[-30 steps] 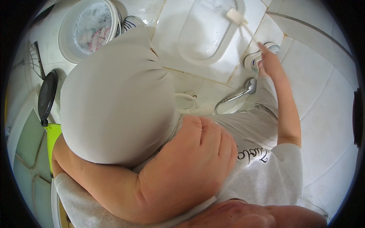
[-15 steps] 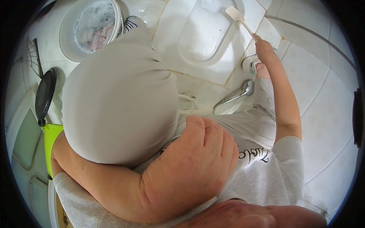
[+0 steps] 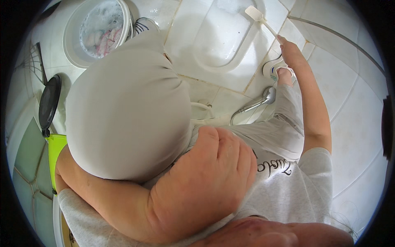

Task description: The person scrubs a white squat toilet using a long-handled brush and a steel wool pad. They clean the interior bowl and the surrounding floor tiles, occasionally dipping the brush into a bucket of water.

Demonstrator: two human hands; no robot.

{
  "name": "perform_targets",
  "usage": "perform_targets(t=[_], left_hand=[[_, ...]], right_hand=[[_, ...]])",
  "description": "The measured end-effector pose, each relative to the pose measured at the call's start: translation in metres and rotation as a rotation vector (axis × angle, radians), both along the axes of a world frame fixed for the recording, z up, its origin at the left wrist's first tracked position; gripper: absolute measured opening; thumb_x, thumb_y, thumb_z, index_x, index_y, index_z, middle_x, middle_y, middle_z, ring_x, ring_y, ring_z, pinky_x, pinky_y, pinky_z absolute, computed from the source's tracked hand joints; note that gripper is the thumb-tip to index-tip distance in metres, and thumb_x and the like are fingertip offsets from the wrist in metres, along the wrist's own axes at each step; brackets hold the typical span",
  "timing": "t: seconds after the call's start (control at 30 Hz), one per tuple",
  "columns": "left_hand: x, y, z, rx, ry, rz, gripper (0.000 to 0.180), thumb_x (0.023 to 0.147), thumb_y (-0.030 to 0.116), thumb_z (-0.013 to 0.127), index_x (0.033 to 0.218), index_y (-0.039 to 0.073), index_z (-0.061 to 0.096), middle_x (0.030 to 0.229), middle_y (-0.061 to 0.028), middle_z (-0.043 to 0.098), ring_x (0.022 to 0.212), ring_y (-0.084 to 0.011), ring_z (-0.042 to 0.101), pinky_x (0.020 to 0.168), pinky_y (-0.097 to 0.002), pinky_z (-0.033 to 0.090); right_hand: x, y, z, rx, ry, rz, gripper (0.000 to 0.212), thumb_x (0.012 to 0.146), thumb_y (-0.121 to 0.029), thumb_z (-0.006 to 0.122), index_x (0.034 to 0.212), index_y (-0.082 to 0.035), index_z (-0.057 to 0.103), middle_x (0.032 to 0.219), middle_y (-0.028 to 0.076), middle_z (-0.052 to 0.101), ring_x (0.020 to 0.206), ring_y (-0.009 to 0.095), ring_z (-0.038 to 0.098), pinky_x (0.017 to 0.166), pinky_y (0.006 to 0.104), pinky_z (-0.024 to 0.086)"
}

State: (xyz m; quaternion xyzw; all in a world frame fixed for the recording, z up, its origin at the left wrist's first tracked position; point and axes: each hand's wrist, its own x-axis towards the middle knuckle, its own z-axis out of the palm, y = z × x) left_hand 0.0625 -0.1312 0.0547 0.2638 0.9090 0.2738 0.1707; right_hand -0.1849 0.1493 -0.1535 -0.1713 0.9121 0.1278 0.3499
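Observation:
My right hand (image 3: 291,53) is stretched out at the far right, closed round the end of a white long-handled scrubbing brush (image 3: 268,28). Its flat head lies over the right rim of a white squat toilet (image 3: 201,61) set in the floor; whether the bristles touch it I cannot tell. Foamy water shows inside the bowl. Close to my chest, my left hand (image 3: 205,181) is bent with its fingers curled in and pressed together. The fingertips are hidden, so anything inside that hand is out of sight.
A white bucket (image 3: 70,43) of suds and cloth stands at the far left. My grey-clad knee (image 3: 127,111) covers much of the left side. A chrome shower head (image 3: 268,95) lies near my slippered foot (image 3: 284,73). At left is a lime-green bin (image 3: 56,158) with a raised black lid (image 3: 49,101).
My right hand and the brush have shifted slightly right, and the forearm has swung right, baring more of my foot. My left hand stays almost in place.

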Motion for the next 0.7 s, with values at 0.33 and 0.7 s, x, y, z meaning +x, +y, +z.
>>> perform_targets(t=[0.33, 0.7], left_hand=[[0.004, 0.004, 0.003, -0.003, 0.015, 0.009, 0.024, 0.069, 0.017, 0.056, 0.088, 0.003, 0.059, 0.079, -0.0101, 0.059, 0.078, -0.0237, 0.055, 0.069, -0.0351, 0.044], [0.003, 0.008, 0.003, -0.014, 0.005, 0.02, 0.024, 0.069, 0.017, 0.057, 0.089, 0.003, 0.059, 0.078, -0.0098, 0.058, 0.077, -0.0235, 0.055, 0.069, -0.0349, 0.044]], right_hand=[[0.073, 0.067, -0.018, 0.066, -0.583, -0.293, 0.043, 0.092, -0.009, 0.04, 0.134, -0.019, 0.041, 0.08, 0.011, 0.061, 0.055, 0.017, 0.053, 0.046, 0.0331, 0.044], [0.064, -0.001, 0.032, 0.26, -0.413, -0.012, 0.049, 0.088, -0.001, 0.036, 0.134, -0.017, 0.04, 0.087, 0.018, 0.062, 0.068, 0.019, 0.059, 0.06, 0.0303, 0.048]])
